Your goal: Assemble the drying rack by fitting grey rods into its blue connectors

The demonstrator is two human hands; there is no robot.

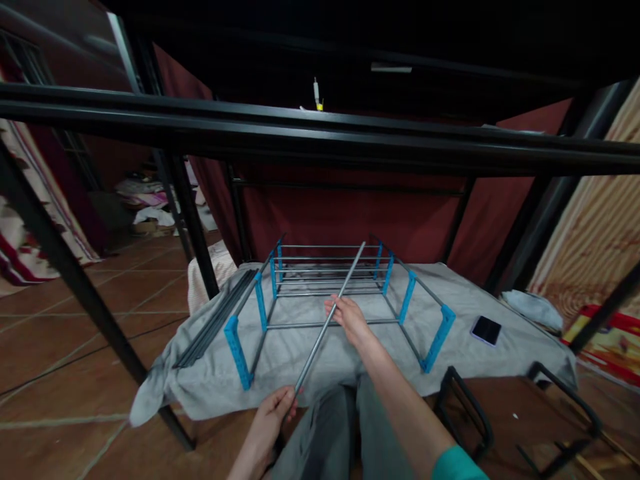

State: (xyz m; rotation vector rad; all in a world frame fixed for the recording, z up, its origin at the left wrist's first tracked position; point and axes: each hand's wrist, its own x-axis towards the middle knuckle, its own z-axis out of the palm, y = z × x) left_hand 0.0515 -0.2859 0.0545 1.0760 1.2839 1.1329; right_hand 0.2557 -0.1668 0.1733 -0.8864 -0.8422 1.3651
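Note:
A long grey metal tube [320,340] slants across the front of the bed, its far end pointing up and to the right. My left hand [274,419] is closed round its near end. Farther up the tube, my right hand [349,319] pinches it between thumb and fingers. Beyond my hands lies a rack frame [330,325] of grey tubes, joined by blue plastic connectors [260,301]. Two blue end connectors, one at the left [238,352] and one at the right [438,339], stand nearest me. Several cross tubes span the far part of the frame.
A bundle of loose grey tubes [217,320] lies left of the frame on the grey bedspread [200,395]. A phone [486,331] lies at the right. A black bed rail [320,137] crosses above. A small black-framed stool [520,407] stands at the front right.

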